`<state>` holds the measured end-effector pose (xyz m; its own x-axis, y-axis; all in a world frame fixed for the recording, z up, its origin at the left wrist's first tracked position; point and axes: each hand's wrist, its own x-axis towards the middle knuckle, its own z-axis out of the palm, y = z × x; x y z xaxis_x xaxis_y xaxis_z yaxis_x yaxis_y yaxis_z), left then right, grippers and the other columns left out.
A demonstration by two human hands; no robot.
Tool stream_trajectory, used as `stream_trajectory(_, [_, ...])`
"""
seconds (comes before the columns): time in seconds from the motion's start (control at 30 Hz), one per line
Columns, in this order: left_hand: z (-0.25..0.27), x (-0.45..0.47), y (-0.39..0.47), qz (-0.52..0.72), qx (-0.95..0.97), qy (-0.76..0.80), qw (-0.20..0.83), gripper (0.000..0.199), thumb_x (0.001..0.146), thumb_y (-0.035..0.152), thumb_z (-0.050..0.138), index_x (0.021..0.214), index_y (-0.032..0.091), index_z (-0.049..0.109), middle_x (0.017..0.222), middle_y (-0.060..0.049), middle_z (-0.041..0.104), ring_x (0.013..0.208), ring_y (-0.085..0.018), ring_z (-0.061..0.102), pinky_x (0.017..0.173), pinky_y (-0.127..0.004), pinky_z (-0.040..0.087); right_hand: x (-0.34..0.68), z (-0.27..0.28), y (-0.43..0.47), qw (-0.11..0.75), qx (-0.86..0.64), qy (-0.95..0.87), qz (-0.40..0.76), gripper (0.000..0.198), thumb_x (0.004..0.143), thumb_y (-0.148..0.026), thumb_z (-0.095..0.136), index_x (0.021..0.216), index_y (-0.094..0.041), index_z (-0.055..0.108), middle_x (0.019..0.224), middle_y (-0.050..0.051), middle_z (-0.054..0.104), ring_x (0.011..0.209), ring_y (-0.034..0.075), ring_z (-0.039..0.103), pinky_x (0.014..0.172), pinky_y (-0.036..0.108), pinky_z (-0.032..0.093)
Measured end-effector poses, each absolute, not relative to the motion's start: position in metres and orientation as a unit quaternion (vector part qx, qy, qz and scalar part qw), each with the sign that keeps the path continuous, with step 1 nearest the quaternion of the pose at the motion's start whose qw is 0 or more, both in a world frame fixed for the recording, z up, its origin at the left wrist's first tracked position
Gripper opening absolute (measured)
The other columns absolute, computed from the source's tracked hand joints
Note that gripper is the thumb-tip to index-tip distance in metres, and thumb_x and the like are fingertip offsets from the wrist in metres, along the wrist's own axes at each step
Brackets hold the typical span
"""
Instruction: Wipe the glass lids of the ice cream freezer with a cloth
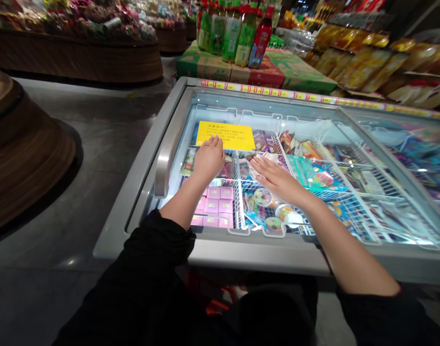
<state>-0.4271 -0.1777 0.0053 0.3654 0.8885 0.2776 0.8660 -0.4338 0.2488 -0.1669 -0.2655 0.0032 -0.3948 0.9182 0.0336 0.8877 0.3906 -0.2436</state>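
My left hand (209, 157) lies over the glass lid (220, 108) of a chest freezer, its fingertips at the lower edge of a yellow notice (230, 134). These fingers look foreshortened and loosely bent, with nothing seen in them. To its right, my right hand (275, 177) is laid flat with outstretched fingers pointing left, and it holds nothing visible. Under the glass, wire baskets hold pink boxes (212, 206) below my left hand. Round tubs (263, 197) and packaged frozen goods sit below my right hand. Whether the palms press on the glass is hidden.
A curved grey handle (165, 168) stands at the lid's left side. Behind the freezer, green and red bottles (237, 36) stand on cartons (205, 65). Bagged snacks (367, 62) fill shelves at the back right. Round wooden display stands (25, 144) are on the left.
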Motion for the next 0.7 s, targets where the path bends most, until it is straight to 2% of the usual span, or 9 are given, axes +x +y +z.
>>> stream_trajectory(0.1, [0.007, -0.427, -0.178, 0.188, 0.823, 0.534, 0.038, 0.049, 0.107, 0.016, 0.04, 0.152, 0.004, 0.056, 0.167, -0.02, 0.049, 0.158, -0.028, 0.045, 0.132, -0.043, 0.035, -0.183, 0.002, -0.241, 0.078, -0.564, -0.819, 0.07, 0.067, 0.111, -0.053, 0.029, 0.175, -0.033, 0.023, 0.181, -0.001, 0.025, 0.167, 0.031, 0.018, 0.137, 0.059, 0.019])
stream_trajectory(0.27, [0.005, -0.428, -0.174, 0.192, 0.823, 0.533, 0.044, 0.05, 0.106, 0.016, 0.041, 0.153, 0.005, 0.056, 0.168, -0.018, 0.048, 0.159, -0.028, 0.044, 0.133, -0.042, 0.034, -0.224, 0.005, -0.211, 0.07, -0.556, -0.827, 0.051, 0.063, 0.112, -0.042, 0.03, 0.174, -0.032, 0.027, 0.18, -0.003, 0.027, 0.167, 0.029, 0.019, 0.138, 0.056, 0.019])
stream_trajectory(0.5, [-0.001, -0.432, -0.169, 0.199, 0.829, 0.521, 0.049, 0.049, 0.107, 0.018, 0.042, 0.154, 0.013, 0.055, 0.169, -0.013, 0.048, 0.159, -0.027, 0.043, 0.133, -0.046, 0.035, -0.216, 0.012, -0.244, 0.055, -0.46, -0.882, 0.093, 0.059, 0.112, -0.048, 0.035, 0.171, -0.039, 0.033, 0.178, -0.008, 0.029, 0.167, 0.028, 0.022, 0.137, 0.054, 0.022])
stream_trajectory(0.57, [0.0, -0.431, -0.17, 0.196, 0.827, 0.525, 0.054, 0.05, 0.107, 0.017, 0.041, 0.154, 0.012, 0.055, 0.17, -0.014, 0.047, 0.159, -0.028, 0.043, 0.134, -0.047, 0.034, -0.2, 0.012, -0.246, 0.066, -0.491, -0.864, 0.085, 0.06, 0.112, -0.048, 0.035, 0.171, -0.04, 0.032, 0.178, -0.008, 0.031, 0.166, 0.03, 0.024, 0.137, 0.055, 0.023])
stream_trajectory(0.7, [0.003, -0.427, -0.17, 0.198, 0.816, 0.539, 0.068, 0.048, 0.105, 0.014, 0.042, 0.149, 0.013, 0.06, 0.169, -0.014, 0.049, 0.159, -0.029, 0.043, 0.134, -0.047, 0.034, -0.183, 0.007, -0.227, 0.088, -0.586, -0.804, 0.037, 0.063, 0.113, -0.044, 0.031, 0.175, -0.03, 0.025, 0.179, -0.001, 0.031, 0.166, 0.036, 0.024, 0.137, 0.06, 0.022])
